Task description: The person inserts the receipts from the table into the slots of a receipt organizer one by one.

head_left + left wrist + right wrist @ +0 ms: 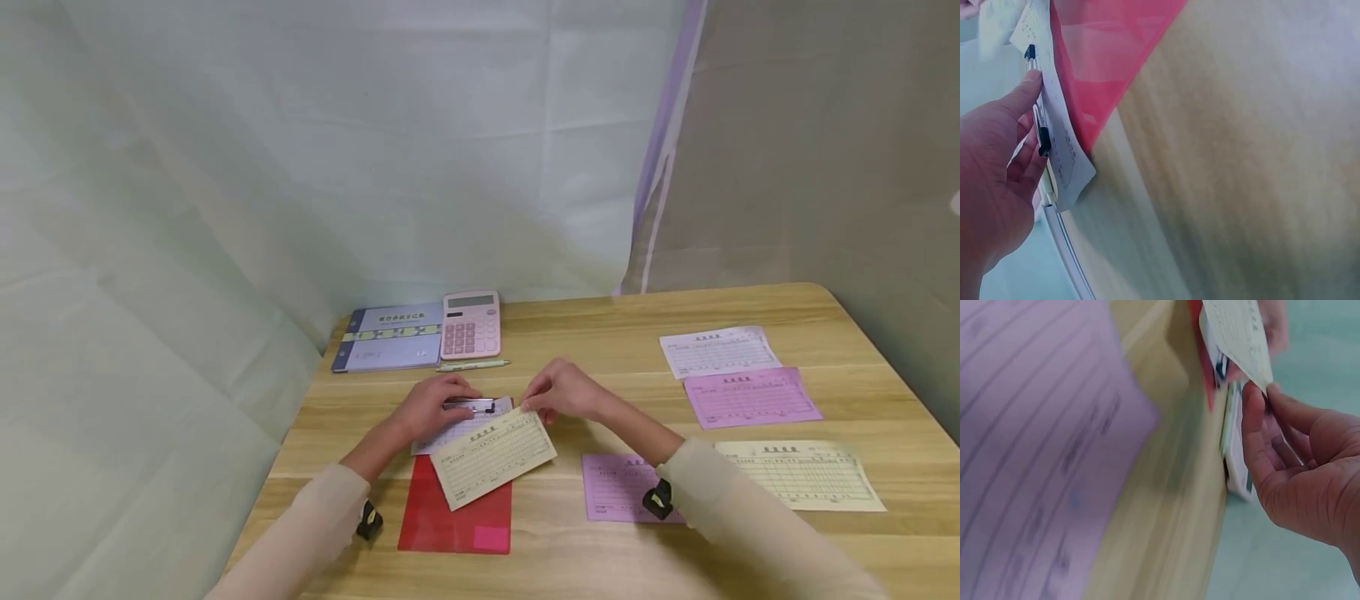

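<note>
A red clipboard [442, 525] lies on the table with a white form [1060, 125] at its top edge, beneath the metal clip [1036, 112]. My left hand [437, 407] grips the clipboard at the clip, its thumb on the metal and its fingers behind. Between thumb and fingertips, my right hand [566, 390] pinches the upper right corner of a pale yellow form [495, 458]. That form slants over the white sheet and part of the red board. In the right wrist view, the yellow form [1241, 337] is raised in front of the clip.
Right of the clipboard lie a purple form [618, 492] partly under my right forearm, a yellow form [802, 479], another purple form [753, 398] and a white form [716, 354]. Behind are a blue notebook [393, 350], a pink calculator [471, 325] and a pen [474, 365].
</note>
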Available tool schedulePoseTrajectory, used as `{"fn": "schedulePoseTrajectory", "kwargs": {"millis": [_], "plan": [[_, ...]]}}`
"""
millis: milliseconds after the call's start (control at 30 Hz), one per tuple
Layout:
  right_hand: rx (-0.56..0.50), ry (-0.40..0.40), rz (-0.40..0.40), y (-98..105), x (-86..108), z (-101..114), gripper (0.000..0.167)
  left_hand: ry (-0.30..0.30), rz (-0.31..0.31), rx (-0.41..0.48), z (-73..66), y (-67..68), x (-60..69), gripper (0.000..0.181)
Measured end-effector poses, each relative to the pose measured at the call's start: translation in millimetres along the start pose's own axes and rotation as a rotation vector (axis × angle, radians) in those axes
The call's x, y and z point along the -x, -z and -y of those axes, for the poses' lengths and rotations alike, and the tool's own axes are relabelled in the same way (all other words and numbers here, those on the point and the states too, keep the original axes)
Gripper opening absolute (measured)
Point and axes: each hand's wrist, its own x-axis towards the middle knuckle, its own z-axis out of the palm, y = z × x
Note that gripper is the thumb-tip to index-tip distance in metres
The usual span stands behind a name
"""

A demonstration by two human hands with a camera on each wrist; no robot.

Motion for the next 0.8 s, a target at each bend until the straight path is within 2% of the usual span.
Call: {"fn": "schedulePoseTrajectory", "kwargs": {"millis": [267, 533, 633, 800], "plan": [[0.073, 0.012, -0.047, -36, -22.8, 7, 0.007, -0.017, 0.024, 0.007, -2.6, 5.5, -3.3, 0.032], [0.098, -0.021, -0.113, -50, -31.3, 3, 0.007, -0.05, 0.048, -0.029, -2.8, 7.3, -5.8, 0.029], [0.112, -0.044, -0.132, -52, -32.8, -1, 0.007, -0.064, 0.057, -0.062, -3.2, 7.8, -5.2, 0.029], [0.115, -0.063, -0.133, -53, -35.9, -6, 0.009, -0.127, 0.04, -0.17, -5.2, 8.7, -2.9, 0.031]]}}
